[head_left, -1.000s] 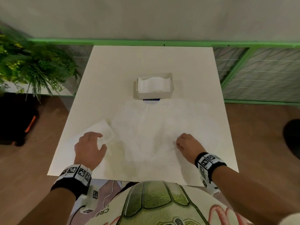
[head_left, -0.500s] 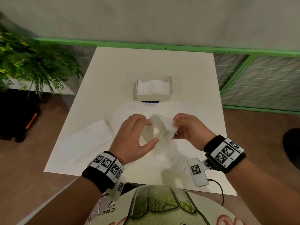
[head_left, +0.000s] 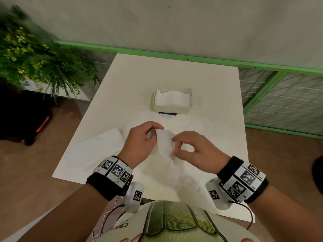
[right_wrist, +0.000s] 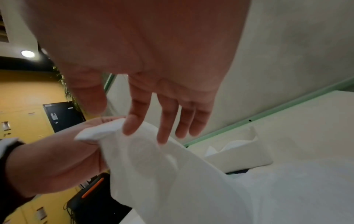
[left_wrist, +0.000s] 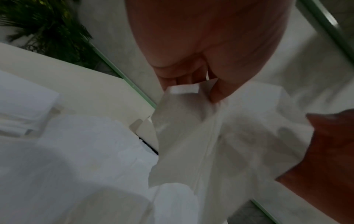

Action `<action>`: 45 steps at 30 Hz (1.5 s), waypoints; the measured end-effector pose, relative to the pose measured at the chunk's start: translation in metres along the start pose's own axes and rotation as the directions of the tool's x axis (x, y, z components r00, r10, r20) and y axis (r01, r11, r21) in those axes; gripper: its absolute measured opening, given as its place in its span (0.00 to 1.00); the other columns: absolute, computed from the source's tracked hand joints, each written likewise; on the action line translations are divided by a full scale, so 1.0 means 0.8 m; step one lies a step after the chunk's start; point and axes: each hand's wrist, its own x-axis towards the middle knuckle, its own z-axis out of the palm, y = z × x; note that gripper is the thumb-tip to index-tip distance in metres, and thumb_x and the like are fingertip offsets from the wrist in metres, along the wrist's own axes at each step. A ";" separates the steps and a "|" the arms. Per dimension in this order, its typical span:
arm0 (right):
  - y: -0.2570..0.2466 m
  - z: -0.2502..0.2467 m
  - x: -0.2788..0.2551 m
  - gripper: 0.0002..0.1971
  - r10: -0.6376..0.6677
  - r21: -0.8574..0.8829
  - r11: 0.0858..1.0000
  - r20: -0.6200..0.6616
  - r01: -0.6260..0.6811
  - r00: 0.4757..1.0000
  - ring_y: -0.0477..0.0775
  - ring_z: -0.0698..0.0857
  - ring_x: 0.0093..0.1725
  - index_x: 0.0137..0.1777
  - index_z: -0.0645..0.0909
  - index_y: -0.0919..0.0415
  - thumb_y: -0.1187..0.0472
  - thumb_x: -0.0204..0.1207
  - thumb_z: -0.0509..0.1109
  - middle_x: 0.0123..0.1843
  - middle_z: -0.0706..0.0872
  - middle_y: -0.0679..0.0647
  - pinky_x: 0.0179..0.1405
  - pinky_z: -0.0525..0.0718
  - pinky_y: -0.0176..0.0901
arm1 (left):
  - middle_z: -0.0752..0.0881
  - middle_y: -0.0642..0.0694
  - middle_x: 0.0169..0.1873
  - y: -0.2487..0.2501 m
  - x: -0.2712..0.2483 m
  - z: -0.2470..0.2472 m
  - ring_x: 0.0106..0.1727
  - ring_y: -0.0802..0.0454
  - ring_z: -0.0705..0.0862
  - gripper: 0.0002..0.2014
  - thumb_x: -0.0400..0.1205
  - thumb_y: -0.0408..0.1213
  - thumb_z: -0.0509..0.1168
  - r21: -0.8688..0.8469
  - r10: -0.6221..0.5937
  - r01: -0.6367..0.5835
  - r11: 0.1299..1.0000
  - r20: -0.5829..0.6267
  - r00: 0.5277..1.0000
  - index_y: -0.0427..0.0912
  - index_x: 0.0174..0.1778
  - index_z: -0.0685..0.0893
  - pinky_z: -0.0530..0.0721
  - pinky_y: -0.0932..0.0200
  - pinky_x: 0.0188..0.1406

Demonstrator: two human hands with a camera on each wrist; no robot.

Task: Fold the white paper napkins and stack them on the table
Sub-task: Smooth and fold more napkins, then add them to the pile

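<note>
A white paper napkin (head_left: pixel 165 144) is lifted above the table (head_left: pixel 174 75), and its lower part trails onto the tabletop near me. My left hand (head_left: pixel 155 132) pinches the napkin's top corner (left_wrist: pixel 187 91) between thumb and fingers (left_wrist: pixel 220 91). My right hand (head_left: pixel 173 146) is just right of it. In the right wrist view its fingers (right_wrist: pixel 130 128) are loosely extended and rest against the napkin (right_wrist: pixel 153 159), with the thumb apart from them. A stack of folded napkins (head_left: pixel 99 149) lies at the table's left.
A white box (head_left: pixel 172 109) of unfolded napkins stands mid-table beyond my hands. A leafy plant (head_left: pixel 35 58) is off the table's left. A green rail (head_left: pixel 174 55) runs along the wall and right side. A black and orange object (head_left: pixel 26 123) sits on the floor at left.
My left hand left the folded stack and came to the centre. Both hands lifted the napkin off the table. The right hand's pinch has since loosened.
</note>
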 end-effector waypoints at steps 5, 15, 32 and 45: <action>0.003 -0.002 0.020 0.19 -0.032 -0.073 0.997 -0.242 0.015 0.970 0.45 0.72 0.72 0.64 0.78 0.46 0.56 0.73 0.74 0.70 0.78 0.39 0.67 0.66 0.29 | 0.90 0.52 0.44 0.014 -0.011 -0.025 0.41 0.59 0.85 0.26 0.79 0.16 0.57 0.062 0.178 -0.185 0.981 0.107 0.978 0.51 0.49 0.92 0.81 0.66 0.41; 0.016 0.019 0.065 0.06 0.154 0.014 0.987 0.147 -0.157 0.977 0.50 0.87 0.54 0.47 0.86 0.58 0.58 0.77 0.78 0.51 0.89 0.50 0.58 0.85 0.48 | 0.92 0.50 0.44 0.005 -0.020 -0.091 0.48 0.52 0.90 0.19 0.82 0.14 0.59 -0.271 0.059 -0.068 0.960 -0.043 0.997 0.39 0.45 0.90 0.86 0.60 0.45; -0.039 0.126 0.155 0.14 0.424 0.462 0.662 0.419 -0.590 0.803 0.53 0.88 0.45 0.52 0.86 0.60 0.52 0.73 0.80 0.48 0.90 0.55 0.40 0.83 0.41 | 0.93 0.44 0.43 -0.131 -0.022 -0.227 0.45 0.47 0.92 0.20 0.79 0.29 0.76 -0.374 -0.319 0.302 0.877 0.018 0.948 0.50 0.65 0.85 0.86 0.61 0.40; -0.036 0.219 0.241 0.13 0.487 0.278 0.759 0.360 -0.589 0.796 0.56 0.83 0.40 0.38 0.81 0.59 0.64 0.66 0.85 0.39 0.85 0.56 0.38 0.78 0.46 | 0.87 0.49 0.35 -0.240 -0.013 -0.318 0.48 0.52 0.86 0.17 0.83 0.33 0.73 -0.345 -0.450 0.471 0.812 0.143 0.881 0.57 0.64 0.86 0.86 0.51 0.52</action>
